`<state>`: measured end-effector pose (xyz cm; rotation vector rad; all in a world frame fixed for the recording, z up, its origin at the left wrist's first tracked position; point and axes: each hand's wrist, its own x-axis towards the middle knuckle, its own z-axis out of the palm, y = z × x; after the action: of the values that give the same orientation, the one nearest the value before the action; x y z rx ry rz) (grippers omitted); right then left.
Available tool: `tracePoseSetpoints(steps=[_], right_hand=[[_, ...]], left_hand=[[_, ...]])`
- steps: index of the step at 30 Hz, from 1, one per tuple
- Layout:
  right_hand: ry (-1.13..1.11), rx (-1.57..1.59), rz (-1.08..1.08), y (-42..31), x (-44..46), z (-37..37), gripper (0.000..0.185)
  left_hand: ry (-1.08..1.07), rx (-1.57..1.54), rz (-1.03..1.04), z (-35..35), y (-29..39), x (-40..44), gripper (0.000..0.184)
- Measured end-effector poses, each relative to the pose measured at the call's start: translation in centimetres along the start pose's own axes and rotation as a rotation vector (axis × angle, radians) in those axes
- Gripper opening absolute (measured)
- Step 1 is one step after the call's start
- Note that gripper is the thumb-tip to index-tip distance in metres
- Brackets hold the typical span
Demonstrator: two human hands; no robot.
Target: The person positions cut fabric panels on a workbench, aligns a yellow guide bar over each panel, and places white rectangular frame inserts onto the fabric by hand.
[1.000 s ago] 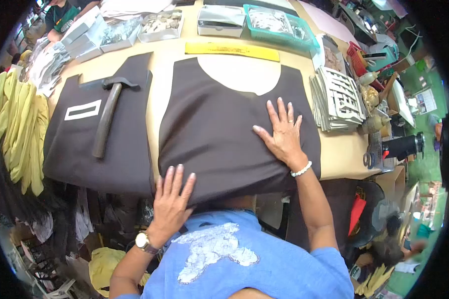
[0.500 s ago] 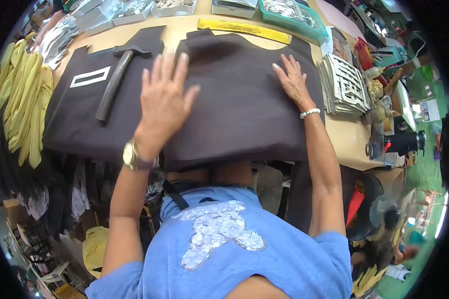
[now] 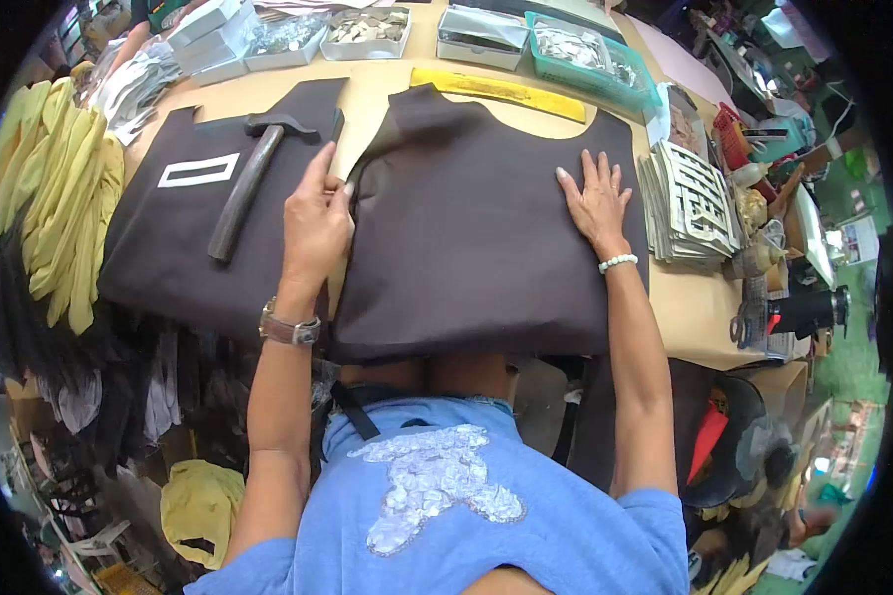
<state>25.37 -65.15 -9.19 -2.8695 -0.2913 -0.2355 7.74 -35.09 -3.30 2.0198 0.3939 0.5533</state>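
A dark brown leather-like panel [image 3: 466,238], cut with a curved top edge, lies on the table in front of me. At its left edge my left hand [image 3: 318,233] is closed, thumb and fingers pinching the border, where the material ripples a little. My right hand [image 3: 597,203] rests flat on the upper right of the same panel, fingers spread. To the left is a second dark brown panel [image 3: 169,243] bearing a white rectangular frame [image 3: 198,171]. A hammer [image 3: 246,188] lies across it, head toward the far side.
Beyond the panels lie a yellow strip [image 3: 496,94], white boxes of small parts [image 3: 367,35] and a green basket [image 3: 590,55]. White cut-out templates [image 3: 695,203] are stacked at right. Yellow pieces [image 3: 45,198] hang over the left edge. A black flask [image 3: 809,312] stands near scissors [image 3: 737,325].
My left hand has gone from open above the panel to pinching its left edge, with the wrist turned. My right hand stays spread on the panel. The view has shifted slightly.
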Motion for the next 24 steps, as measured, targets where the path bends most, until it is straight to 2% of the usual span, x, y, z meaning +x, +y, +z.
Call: tracePoseSetpoints(steps=[3, 4, 8, 11, 14, 17, 20, 24], right_hand=[[-0.002, 0.002, -0.025, 0.6, 0.4, 0.1, 0.071], [-0.002, 0.005, -0.034, 0.7, 0.5, 0.2, 0.072], [-0.018, 0.018, -0.086, 1.2, -0.2, -0.1, 0.073], [-0.055, -0.007, -0.118, 0.7, -3.1, -0.9, 0.075], [-0.115, -0.055, -0.084, -0.6, -7.4, -2.8, 0.076], [-0.151, -0.065, -0.033, -0.8, -10.0, -3.9, 0.078], [-0.151, -0.059, 0.010, -0.4, -11.1, -4.2, 0.078], [-0.153, -0.010, 0.023, 0.0, -10.7, -3.8, 0.080]], left_hand=[[-0.043, -0.639, -0.099, -1.0, 0.5, 0.9, 0.050], [-0.032, -0.614, -0.094, -1.7, 1.1, 0.8, 0.050], [-0.045, 0.234, 0.087, -4.7, 3.0, -1.9, 0.044], [-0.144, 0.664, 0.266, -5.7, 0.7, -5.6, 0.044], [-0.195, 0.820, 0.046, -5.2, 3.8, -8.2, 0.046], [-0.153, 0.797, 0.412, -3.6, 6.0, -7.8, 0.048], [-0.325, 0.642, 0.554, 0.4, 7.4, -7.0, 0.056], [-0.581, 0.531, 0.656, 6.9, 4.8, -8.2, 0.085]])
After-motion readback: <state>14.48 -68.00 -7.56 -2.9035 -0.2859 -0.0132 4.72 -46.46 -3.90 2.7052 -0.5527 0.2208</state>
